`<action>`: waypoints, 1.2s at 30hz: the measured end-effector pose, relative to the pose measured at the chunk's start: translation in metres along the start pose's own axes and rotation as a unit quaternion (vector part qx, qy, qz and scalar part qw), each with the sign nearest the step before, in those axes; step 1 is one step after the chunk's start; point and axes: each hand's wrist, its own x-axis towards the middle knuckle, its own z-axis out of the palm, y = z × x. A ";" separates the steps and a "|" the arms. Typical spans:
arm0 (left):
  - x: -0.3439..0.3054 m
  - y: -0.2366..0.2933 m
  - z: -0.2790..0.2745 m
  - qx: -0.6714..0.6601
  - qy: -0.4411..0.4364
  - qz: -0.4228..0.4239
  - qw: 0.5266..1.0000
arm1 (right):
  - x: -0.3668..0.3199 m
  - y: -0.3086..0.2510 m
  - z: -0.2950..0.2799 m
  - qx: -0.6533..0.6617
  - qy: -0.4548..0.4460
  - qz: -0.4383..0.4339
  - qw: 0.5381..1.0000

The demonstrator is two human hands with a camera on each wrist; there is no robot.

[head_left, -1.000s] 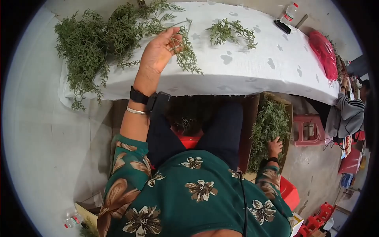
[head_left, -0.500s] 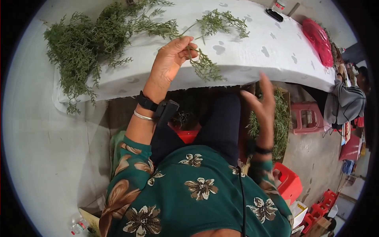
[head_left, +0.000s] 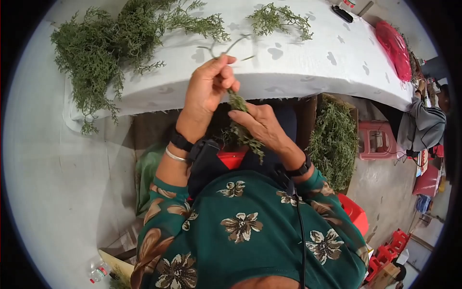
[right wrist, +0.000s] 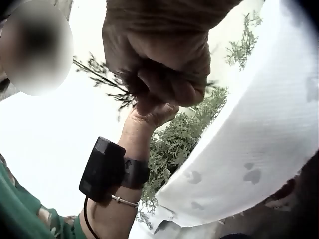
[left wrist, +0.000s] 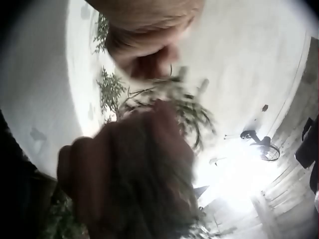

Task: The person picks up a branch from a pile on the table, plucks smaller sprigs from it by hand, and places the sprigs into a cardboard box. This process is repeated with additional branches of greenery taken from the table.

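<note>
In the head view my left hand [head_left: 208,85] pinches a green juniper-like sprig [head_left: 236,100] near its stem end, above my lap at the table's front edge. Thin bare stems [head_left: 226,48] stick out past the fingertips. My right hand [head_left: 263,126] grips the leafy part lower down, its tips hanging below the fingers. The right wrist view has the right hand [right wrist: 159,55] curled around the sprig [right wrist: 107,82], with leaves poking out on both sides. Blurred in the left wrist view, the left hand [left wrist: 149,37] is above and the right hand [left wrist: 129,169] below.
A large heap of green sprigs [head_left: 91,62] lies on the left of the white-clothed table [head_left: 308,62], partly over its edge. One separate sprig [head_left: 279,21] lies farther back. At my right stands a box of greenery [head_left: 332,144]. A pink bundle [head_left: 392,48] lies at the table's right end.
The right hand has left the box of greenery and come up to the sprig, closing around its leaves. The left hand has moved right and toward the body with the sprig.
</note>
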 end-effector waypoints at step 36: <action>0.239 -0.022 -0.014 0.477 0.079 -0.039 0.874 | -0.241 0.205 -0.286 -0.621 0.395 0.207 0.644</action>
